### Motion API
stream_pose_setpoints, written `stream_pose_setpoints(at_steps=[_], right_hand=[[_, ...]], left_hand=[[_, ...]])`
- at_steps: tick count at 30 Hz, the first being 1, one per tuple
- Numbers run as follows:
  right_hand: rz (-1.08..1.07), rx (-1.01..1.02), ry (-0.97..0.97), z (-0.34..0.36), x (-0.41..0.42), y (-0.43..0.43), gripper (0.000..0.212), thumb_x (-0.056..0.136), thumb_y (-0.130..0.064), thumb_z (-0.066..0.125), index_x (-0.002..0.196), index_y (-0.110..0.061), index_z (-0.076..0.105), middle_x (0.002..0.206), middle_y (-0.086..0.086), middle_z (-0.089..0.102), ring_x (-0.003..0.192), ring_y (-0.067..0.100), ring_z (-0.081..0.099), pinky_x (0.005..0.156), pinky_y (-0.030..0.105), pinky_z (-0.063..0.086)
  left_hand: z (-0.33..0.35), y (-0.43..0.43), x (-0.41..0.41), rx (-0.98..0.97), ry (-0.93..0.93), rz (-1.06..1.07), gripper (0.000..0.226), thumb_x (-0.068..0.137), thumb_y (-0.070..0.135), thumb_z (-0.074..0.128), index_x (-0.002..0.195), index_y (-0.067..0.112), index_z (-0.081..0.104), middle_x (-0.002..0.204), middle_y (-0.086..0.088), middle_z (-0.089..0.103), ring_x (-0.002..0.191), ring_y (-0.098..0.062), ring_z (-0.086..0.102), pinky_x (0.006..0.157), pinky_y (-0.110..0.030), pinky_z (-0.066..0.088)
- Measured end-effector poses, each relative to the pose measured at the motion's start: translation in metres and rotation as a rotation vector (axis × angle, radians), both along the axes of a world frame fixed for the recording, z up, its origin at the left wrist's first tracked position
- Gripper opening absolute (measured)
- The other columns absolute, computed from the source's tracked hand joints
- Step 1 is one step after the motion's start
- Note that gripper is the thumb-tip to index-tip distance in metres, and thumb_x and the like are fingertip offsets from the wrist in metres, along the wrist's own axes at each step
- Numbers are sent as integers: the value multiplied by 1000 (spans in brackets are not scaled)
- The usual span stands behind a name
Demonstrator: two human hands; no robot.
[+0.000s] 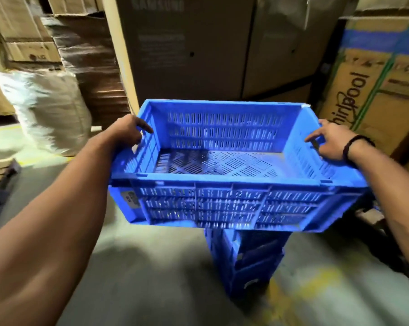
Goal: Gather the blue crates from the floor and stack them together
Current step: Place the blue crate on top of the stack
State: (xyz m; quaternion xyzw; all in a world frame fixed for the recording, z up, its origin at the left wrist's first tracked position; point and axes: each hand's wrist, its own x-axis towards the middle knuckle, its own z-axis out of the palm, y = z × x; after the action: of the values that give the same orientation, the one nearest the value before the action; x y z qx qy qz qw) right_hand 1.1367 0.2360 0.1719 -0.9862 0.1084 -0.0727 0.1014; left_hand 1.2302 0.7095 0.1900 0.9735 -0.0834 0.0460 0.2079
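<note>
**Out of Sight, Out of Focus**

Cannot count the stack of crates on the floor: top covered by the blue crate gripped above it, sides smeared by blur. Cannot see every finger of the left hand or right hand, some tucked behind the crate's end walls. Cannot read the label on the near wall. Blurred too: the white sack. Cut off by the right edge: the Whirlpool carton.
</note>
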Motion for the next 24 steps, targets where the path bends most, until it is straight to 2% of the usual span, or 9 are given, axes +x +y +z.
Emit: stream_pose_setpoints(at_steps=[4, 8, 10, 13, 15, 19, 22, 24], right_hand=[[-34, 20, -8, -3, 29, -34, 33, 80, -3, 55, 104, -20, 70, 152, 17, 27, 124, 35, 50, 102, 33, 41], [-64, 58, -6, -10, 50, -63, 30, 80, -1, 57, 99, -19, 70, 149, 14, 34, 115, 35, 55, 94, 37, 48], [-78, 81, -25, -13, 59, -75, 27, 80, -2, 58, 97, -19, 70, 144, 12, 40, 113, 35, 56, 93, 40, 49], [-115, 70, -19, -18, 69, -86, 35, 77, 4, 54, 101, -17, 69, 137, 17, 45, 120, 36, 51, 99, 39, 44], [-150, 98, -24, -22, 77, -92, 41, 74, 7, 51, 106, -12, 68, 135, 19, 46, 117, 37, 52, 99, 38, 44], [-181, 130, 14, -35, 94, -103, 43, 72, 1, 55, 95, -34, 65, 139, 21, 42, 121, 38, 50, 103, 42, 42], [-249, 125, -11, -40, 105, -104, 36, 77, -1, 56, 104, -22, 66, 134, 20, 46, 119, 37, 51, 99, 38, 43], [-291, 116, -36, -43, 113, -103, 34, 79, -2, 56, 102, -25, 65, 137, 19, 44, 124, 36, 48, 99, 36, 41]], left_hand=[[6, -46, 57, 47, 23, -46, 45, 76, -7, 55, 109, 20, 70, 88, -10, 61, 77, -21, 56, 73, -27, 41], [4, -83, 105, 34, 64, -77, 41, 75, -8, 52, 98, 22, 70, 73, -6, 63, 66, -20, 60, 74, -32, 52], [3, -98, 126, 24, 75, -95, 42, 76, -8, 51, 99, 23, 69, 74, -7, 63, 66, -20, 60, 74, -33, 53], [-1, -118, 163, 8, 89, -124, 42, 75, -8, 52, 101, 18, 71, 86, -12, 66, 65, -19, 60, 68, -29, 50], [-6, -130, 190, 7, 94, -144, 42, 73, -9, 52, 99, 17, 72, 82, -11, 66, 60, -15, 59, 66, -28, 49], [-9, -157, 241, 34, 90, -222, 39, 73, -8, 54, 89, 23, 72, 78, -9, 67, 56, -15, 60, 48, -22, 51], [-9, -172, 281, 89, 90, -270, 36, 72, -3, 59, 90, 25, 73, 78, -10, 69, 57, -14, 60, 53, -24, 48], [-14, -181, 305, 104, 105, -318, 36, 71, -4, 60, 88, 26, 73, 76, -11, 69, 50, -10, 60, 48, -20, 47]])
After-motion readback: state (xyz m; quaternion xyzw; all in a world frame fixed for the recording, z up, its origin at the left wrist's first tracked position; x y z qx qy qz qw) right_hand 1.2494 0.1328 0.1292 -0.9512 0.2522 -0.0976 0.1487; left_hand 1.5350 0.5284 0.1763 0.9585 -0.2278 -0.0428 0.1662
